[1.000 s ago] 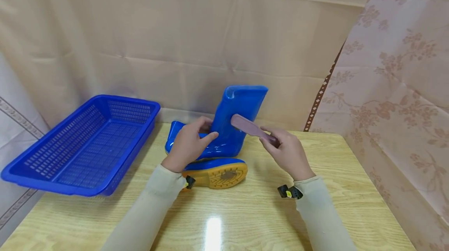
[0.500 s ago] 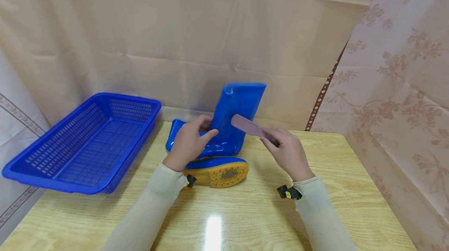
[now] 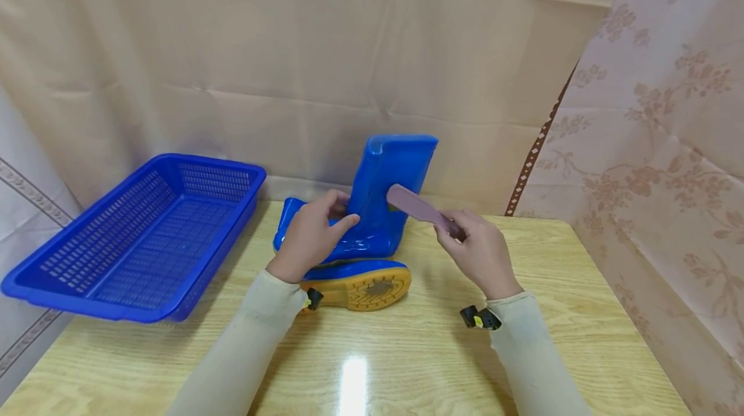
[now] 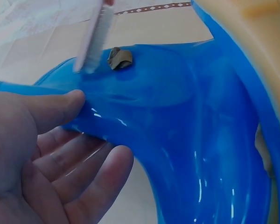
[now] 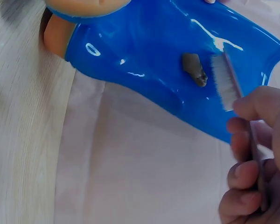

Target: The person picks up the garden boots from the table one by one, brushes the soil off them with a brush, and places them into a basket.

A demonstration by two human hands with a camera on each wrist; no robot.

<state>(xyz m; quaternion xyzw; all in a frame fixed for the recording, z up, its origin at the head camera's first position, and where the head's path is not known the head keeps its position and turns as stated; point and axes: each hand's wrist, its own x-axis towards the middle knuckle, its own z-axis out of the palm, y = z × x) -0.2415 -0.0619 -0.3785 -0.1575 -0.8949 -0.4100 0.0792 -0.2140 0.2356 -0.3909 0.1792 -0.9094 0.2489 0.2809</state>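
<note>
A shiny blue rain boot [image 3: 391, 170] stands with its shaft leaning slightly right. My left hand [image 3: 314, 232] holds the shaft's left edge, thumb on the near face and the other fingers behind it, as the left wrist view shows. In my right hand [image 3: 476, 248] is a pinkish-purple brush [image 3: 415, 204] with white bristles [image 5: 224, 84] turned toward the shaft. Beside the bristles a brown, mud-like lump [image 5: 194, 69] sticks to the boot. Another brown patch [image 4: 263, 149] shows lower on the blue. In front lies a second boot [image 3: 372, 287], its yellow-orange sole facing me.
A blue perforated plastic basket [image 3: 221, 254] stands at the left of the wood-grain table [image 3: 442, 364]. Close behind the boots hangs a beige curtain [image 3: 279, 80]. A floral pink cloth [image 3: 657, 164] borders the right side.
The brush has shifted slightly right and up along the shaft, so a bit of the brown lump shows beneath it. The boot's top has tipped slightly left. My left hand stays nearly still.
</note>
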